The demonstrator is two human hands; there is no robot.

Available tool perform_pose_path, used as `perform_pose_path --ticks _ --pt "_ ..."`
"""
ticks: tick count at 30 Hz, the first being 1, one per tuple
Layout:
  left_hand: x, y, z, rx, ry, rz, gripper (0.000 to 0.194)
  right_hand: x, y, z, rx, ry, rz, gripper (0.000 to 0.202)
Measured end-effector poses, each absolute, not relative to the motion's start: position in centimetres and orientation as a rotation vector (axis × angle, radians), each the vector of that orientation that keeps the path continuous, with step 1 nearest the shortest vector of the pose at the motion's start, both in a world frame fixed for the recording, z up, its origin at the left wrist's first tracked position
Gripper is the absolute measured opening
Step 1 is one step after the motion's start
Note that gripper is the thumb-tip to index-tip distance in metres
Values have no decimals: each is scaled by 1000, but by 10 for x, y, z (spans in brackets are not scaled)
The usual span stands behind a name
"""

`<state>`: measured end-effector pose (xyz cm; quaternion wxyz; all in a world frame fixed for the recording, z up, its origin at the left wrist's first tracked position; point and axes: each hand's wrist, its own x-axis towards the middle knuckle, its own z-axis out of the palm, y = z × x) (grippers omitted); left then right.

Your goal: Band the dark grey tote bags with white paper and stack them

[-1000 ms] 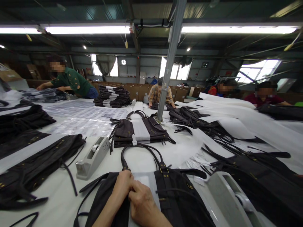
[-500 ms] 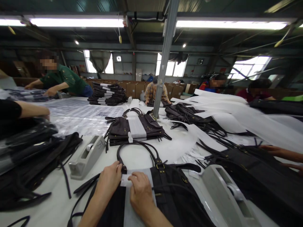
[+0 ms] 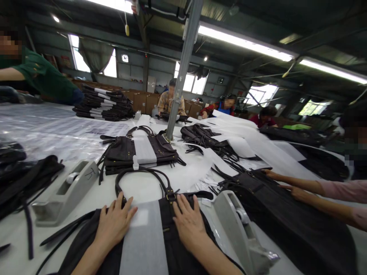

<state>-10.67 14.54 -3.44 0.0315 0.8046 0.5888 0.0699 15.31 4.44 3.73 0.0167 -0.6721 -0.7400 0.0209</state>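
A dark handbag [image 3: 183, 244] lies flat in front of me, its looped handles pointing away. Down its middle runs a band of white paper [image 3: 145, 244], with a small pale label or tape piece near the top. On the bag's left part rests my left hand [image 3: 116, 219], fingers spread and pressed flat. My right hand [image 3: 189, 221] lies on the right part, beside the handle's buckle, fingers also stretched out. Neither hand grips anything. Just beyond the handles is a stack of similar dark bags [image 3: 143, 152] wrapped with a white band.
Grey tape dispensers stand at left [image 3: 67, 193] and right [image 3: 243, 233]. A co-worker's hands [image 3: 298, 191] touch a large dark bag [image 3: 286, 221] at right. A metal post [image 3: 180, 72] rises from the table. White paper sheets [image 3: 243, 130] and a bag pile [image 3: 103, 105] lie farther back.
My hands have left the small label piece at the paper band's top and spread apart onto the bag's two sides. The view has turned right and tilted.
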Motion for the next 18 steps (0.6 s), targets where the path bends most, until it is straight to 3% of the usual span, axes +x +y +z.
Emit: perform_pose_path --ticks 6,18 --pt "-109 145 -41 2495 1778 253 53 228 20 -1 -2216 -2119 287 52" --pt "-107 150 -29 2318 1820 324 57 224 28 -9 -2207 -2164 161 52"
